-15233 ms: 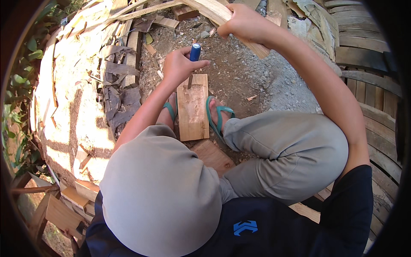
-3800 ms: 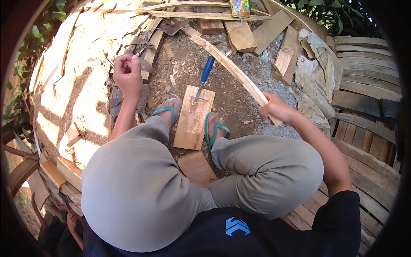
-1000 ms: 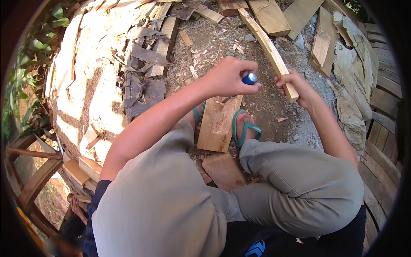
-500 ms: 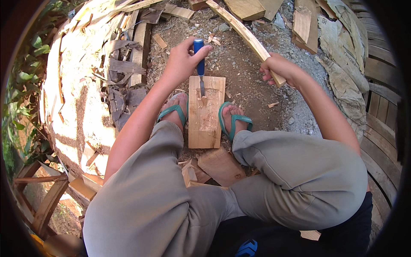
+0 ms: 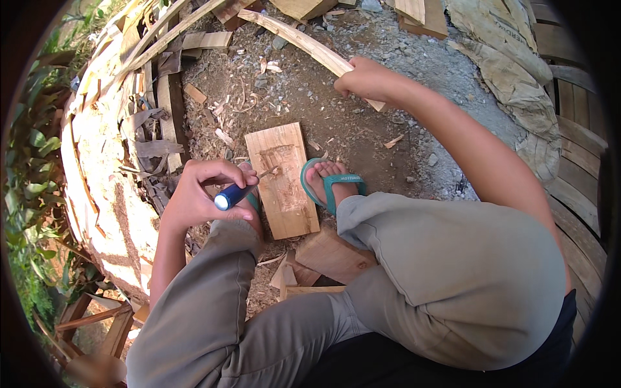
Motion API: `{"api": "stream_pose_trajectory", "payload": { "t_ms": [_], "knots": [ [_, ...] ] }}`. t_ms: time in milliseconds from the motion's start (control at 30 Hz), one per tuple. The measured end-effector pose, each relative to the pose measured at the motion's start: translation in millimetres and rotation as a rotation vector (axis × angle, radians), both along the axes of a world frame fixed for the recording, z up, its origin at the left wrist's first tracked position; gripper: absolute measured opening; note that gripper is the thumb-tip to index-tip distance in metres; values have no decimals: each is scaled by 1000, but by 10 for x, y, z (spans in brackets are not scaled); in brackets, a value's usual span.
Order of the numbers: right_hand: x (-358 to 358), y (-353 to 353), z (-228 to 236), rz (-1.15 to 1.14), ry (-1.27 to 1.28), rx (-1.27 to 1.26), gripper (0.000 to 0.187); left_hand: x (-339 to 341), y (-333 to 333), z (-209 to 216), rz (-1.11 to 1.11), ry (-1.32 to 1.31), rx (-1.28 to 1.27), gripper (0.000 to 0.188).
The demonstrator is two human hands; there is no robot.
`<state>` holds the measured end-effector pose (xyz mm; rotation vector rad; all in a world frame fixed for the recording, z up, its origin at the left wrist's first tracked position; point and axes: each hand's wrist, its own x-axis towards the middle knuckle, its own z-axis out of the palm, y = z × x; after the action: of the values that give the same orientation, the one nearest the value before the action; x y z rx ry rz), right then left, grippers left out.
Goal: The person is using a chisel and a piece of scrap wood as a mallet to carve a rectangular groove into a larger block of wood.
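Observation:
My left hand (image 5: 206, 192) grips a chisel (image 5: 234, 196) by its blue handle, fingers curled around it. The chisel lies at a low slant, its blade tip at a loose chip in the shallow recess cut into a wooden block (image 5: 292, 220). That block rests on the ground between my sandalled feet (image 5: 331, 182), slightly turned. Farther out to the right, my right hand (image 5: 369, 81) is closed round the near end of a long, slightly curved wooden stick (image 5: 304, 43), which reaches away to the far left, off the block.
Beneath the block's near end are more wood offcuts (image 5: 333, 254). Shavings and chips (image 5: 223, 137) litter the dirt. Scrap boards (image 5: 169, 113) lie at the left, wood pieces (image 5: 424, 18) at the far side. Crumpled sacking (image 5: 511, 71) and wooden slats (image 5: 572, 194) border the right.
My left hand has come nearer and left, tipping the chisel from upright to a low slant. The block has turned a little. My right hand and the stick have moved farther away and left.

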<state>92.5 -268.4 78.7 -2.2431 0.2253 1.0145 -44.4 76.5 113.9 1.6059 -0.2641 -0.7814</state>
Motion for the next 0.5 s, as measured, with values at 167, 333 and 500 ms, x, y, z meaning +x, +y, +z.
{"api": "stream_pose_trajectory", "payload": {
  "t_ms": [167, 333, 500],
  "knots": [
    [-1, -3, -35, -7, 13, 4, 39, -19, -25, 39, -46, -32, -2, 40],
    [-6, -14, -24, 34, -9, -2, 38, -78, -157, -81, 309, 10, -17, 26],
    [-1, 49, -72, 23, 15, 0, 37, 241, -244, -490, 557, -117, 121, 25]
  ]
}}
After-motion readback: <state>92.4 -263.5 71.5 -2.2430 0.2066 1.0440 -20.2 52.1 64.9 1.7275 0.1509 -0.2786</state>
